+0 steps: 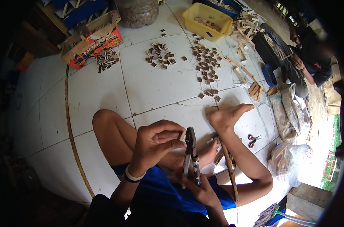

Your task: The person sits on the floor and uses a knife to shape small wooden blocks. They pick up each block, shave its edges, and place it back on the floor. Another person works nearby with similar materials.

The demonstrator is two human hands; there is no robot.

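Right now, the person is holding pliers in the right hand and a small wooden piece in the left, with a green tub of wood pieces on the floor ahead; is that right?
Not quite: the tub is yellow, not green, as the head view shows. The pliers are in the right hand, and the left hand holds the small wooden piece.
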